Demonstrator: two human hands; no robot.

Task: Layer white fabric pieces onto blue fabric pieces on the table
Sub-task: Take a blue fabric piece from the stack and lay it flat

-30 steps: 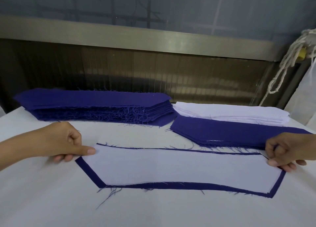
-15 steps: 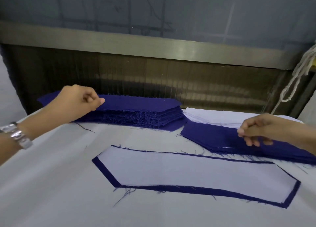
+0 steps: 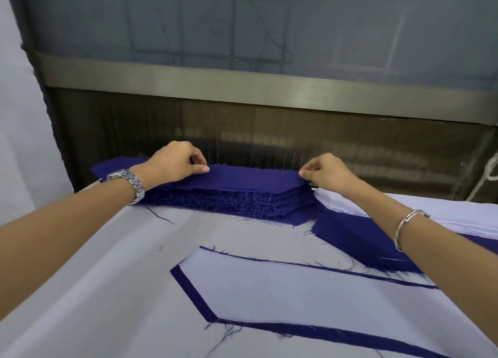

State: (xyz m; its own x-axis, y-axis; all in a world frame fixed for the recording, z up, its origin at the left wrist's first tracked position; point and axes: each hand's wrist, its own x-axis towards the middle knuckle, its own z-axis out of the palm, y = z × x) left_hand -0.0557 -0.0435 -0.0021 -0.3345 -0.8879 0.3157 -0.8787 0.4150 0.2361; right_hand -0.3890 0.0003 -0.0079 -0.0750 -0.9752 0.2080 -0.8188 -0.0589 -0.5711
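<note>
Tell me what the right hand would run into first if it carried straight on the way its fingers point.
The right hand pinches the end of the top blue piece and points leftward along it. Going on, it would likely meet the left hand pinching the same piece; depth is unclear.

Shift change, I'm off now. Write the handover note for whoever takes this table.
Left grip pinches the top blue piece of the tall blue stack toward its left; right grip pinches its right end. Piece not yet lifted off.
Done: one white piece lies on a blue piece in front, blue border showing.
Right: lower blue pile, white stack behind it.
Left: probably lay the pinched piece on the table, cover it with white, repeat.
</note>
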